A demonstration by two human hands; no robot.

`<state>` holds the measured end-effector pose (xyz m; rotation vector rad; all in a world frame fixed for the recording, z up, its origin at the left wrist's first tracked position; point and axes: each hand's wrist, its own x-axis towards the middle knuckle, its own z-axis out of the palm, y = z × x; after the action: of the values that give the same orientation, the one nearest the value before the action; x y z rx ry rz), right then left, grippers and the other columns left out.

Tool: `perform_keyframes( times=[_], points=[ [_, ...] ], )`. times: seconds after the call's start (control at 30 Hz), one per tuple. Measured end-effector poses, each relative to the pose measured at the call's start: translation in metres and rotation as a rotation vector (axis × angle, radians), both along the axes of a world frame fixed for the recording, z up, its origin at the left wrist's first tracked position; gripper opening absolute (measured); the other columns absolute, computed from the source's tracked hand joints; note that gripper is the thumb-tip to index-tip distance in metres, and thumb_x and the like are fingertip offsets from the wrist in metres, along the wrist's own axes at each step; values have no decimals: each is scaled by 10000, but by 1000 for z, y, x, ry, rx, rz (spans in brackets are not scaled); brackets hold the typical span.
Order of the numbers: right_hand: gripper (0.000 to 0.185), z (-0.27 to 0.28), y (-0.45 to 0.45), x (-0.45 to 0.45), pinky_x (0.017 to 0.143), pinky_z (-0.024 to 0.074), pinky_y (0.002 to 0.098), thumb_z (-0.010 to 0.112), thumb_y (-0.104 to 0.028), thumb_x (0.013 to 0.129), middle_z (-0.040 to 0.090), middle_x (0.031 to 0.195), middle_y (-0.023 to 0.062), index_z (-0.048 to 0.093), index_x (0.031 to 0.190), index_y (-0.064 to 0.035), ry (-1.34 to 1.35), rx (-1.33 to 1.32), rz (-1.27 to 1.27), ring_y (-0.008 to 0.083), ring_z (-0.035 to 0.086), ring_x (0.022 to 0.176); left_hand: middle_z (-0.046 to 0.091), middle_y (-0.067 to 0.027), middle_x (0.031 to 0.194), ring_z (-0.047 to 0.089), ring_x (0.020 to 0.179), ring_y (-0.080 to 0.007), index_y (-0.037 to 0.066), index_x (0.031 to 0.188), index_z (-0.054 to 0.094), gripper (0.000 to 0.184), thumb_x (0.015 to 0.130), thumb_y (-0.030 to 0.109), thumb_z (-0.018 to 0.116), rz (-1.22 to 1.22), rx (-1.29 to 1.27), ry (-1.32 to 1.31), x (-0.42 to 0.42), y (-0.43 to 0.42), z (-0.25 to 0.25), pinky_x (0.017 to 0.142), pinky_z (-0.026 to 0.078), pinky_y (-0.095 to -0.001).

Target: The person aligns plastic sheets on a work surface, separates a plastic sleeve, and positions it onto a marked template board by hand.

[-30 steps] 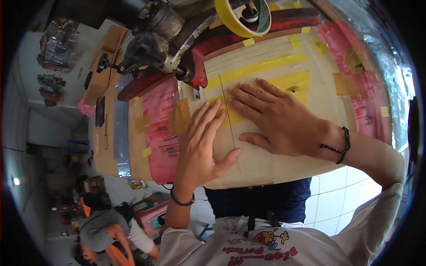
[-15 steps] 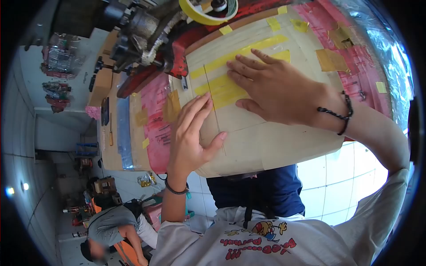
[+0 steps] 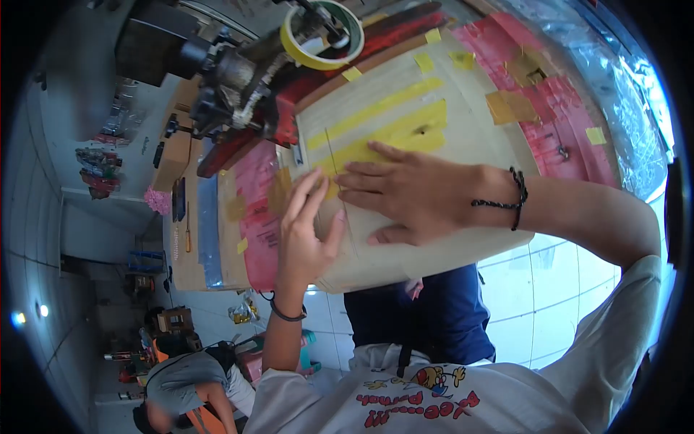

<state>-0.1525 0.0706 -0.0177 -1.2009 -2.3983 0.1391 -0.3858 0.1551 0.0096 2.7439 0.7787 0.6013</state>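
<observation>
A cream sheet (image 3: 419,249) with a thin dark line and yellow tape strips (image 3: 383,108) lies on the work board. My left hand (image 3: 305,235) rests at the sheet's left part, fingers apart and pointing up, nothing held. My right hand (image 3: 416,194) lies palm down, fingers spread, over the lower yellow tape, its fingertips close to the dark line and my left fingers. Pink sheeting (image 3: 256,210) shows left of the sheet, and more pink sheeting (image 3: 564,137) on the right, with brownish tape patches.
Above the sheet stands a dark metal machine (image 3: 235,83) with a red bar (image 3: 390,43). A yellow tape roll (image 3: 289,40) hangs on it. A screwdriver (image 3: 188,231) lies at the board's left. Another person (image 3: 188,383) bends over at the lower left.
My right hand has moved down and left, closer to my left hand, uncovering more upper tape. My left hand's fingers are more bent. The camera view has shifted.
</observation>
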Motion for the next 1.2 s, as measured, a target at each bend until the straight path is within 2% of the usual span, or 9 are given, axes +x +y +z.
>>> perform_keyframes(
  times=[0.1,0.3,0.4,0.6,0.7,0.8,0.83,0.93,1.2],
  points=[
    [637,0,6,4,1288,152,525,443,-456,1055,359,1631,162,425,1528,-30,-38,-6,-40,287,282,1545,570,-193,1437,521,1338,-396,-53,1298,645,475,863,127,710,47,142,15,-7,-1,-1,1135,402,-480],
    [466,16,17,9,1219,333,485,586,-334,978,585,1444,166,656,1319,-24,-4,64,-139,312,505,1390,501,-187,1520,454,1397,-402,-13,1465,525,721,868,332,736,-71,33,160,-12,-14,5,1170,341,-501],
    [390,26,14,6,1183,385,472,647,-293,925,651,1348,167,726,1191,-18,87,-130,-141,320,571,1307,481,-198,1535,434,1421,-409,-33,1470,507,721,880,314,733,-14,13,120,-12,-14,1,1180,335,-493],
    [454,5,6,0,1173,389,502,674,-311,918,630,1375,192,673,1279,-35,139,151,-124,336,542,1341,449,-205,1554,385,1472,-394,-66,1474,474,658,933,242,688,64,-128,84,-6,-19,8,1200,328,-454],
    [484,-2,9,-2,1076,459,490,670,-313,922,692,1237,162,637,1348,-84,124,323,-191,321,616,1209,414,-197,1580,388,1471,-385,-64,1498,440,666,952,237,674,73,-113,101,-5,-17,8,1198,338,-447],
    [497,19,5,0,937,498,449,670,-305,920,700,982,86,609,1386,-142,127,199,-14,294,654,1000,395,-197,1592,389,1469,-383,-57,1515,416,680,952,221,676,42,-76,106,-6,-10,5,1200,337,-447],
    [578,26,5,0,891,498,422,641,-228,923,656,759,47,505,1484,-196,280,201,222,289,670,859,389,-197,1595,390,1469,-382,-55,1522,408,686,951,211,679,20,-65,113,-8,-8,4,1201,335,-447],
    [614,43,-11,-9,890,485,422,654,-268,913,656,853,65,483,1496,-180,220,232,355,282,656,942,392,-198,1592,391,1469,-379,-44,1534,392,705,931,161,694,55,-89,109,-5,-7,5,1205,330,-448],
    [580,3,1,-3,1150,366,486,629,-451,949,551,1431,189,605,1385,-69,87,134,-16,337,518,1324,399,-193,1598,367,1489,-375,-32,1535,392,651,976,173,654,123,-208,0,-3,-11,7,1222,294,-462]
  ],
)
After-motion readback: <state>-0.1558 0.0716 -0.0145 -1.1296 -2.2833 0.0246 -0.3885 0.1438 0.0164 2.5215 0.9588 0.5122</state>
